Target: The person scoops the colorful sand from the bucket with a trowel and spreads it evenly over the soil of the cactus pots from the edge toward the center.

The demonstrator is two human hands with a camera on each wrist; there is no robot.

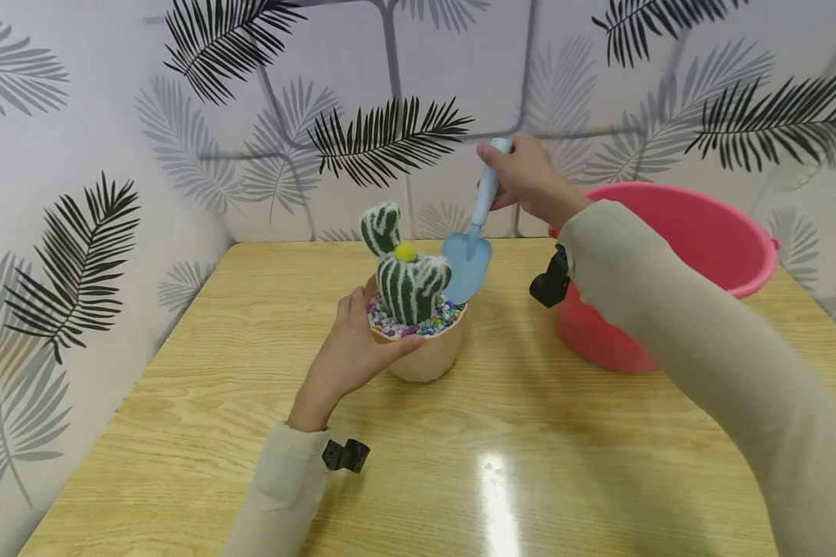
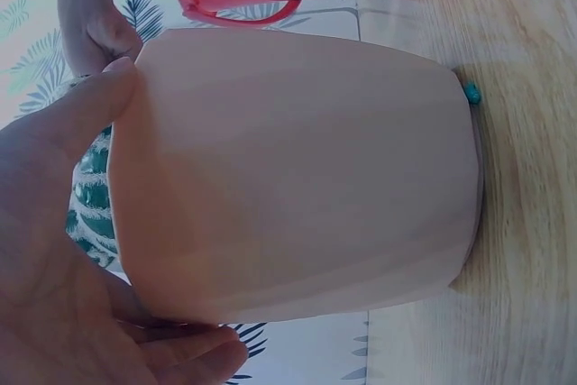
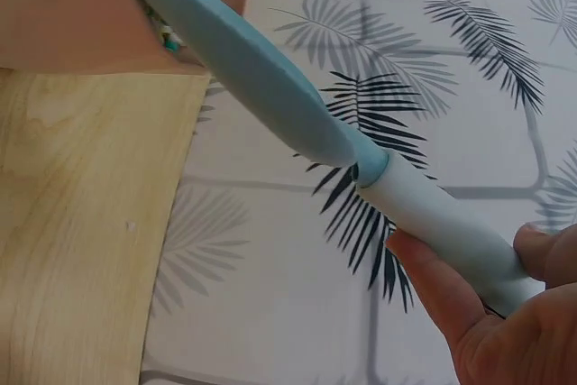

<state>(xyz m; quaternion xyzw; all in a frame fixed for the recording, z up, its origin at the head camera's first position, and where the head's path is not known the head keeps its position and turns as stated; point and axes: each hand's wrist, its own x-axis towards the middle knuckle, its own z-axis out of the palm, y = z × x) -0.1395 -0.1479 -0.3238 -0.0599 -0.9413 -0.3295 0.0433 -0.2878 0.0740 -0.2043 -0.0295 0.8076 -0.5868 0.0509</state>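
A striped green cactus [image 1: 407, 290] with a yellow flower stands in a peach pot [image 1: 428, 357] filled with multicoloured pebbles [image 1: 442, 313]. My left hand [image 1: 355, 348] grips the pot around its rim, thumb at the near side and fingers at the far left, as the left wrist view also shows its thumb on the pot wall [image 2: 306, 178]. In my right hand [image 1: 525, 174] is a small trowel [image 1: 468, 259], pinched by its pale handle [image 3: 442, 223]. The trowel's light blue blade points down at the pot's right rim, its tip beside the pebbles.
A large pink bucket [image 1: 599, 329] stands to the right on the wooden table [image 1: 251, 371], partly behind my right sleeve. Behind the table rises a wall [image 1: 460, 70] with a leaf pattern. A small teal bit [image 2: 472, 93] lies at the pot's base.
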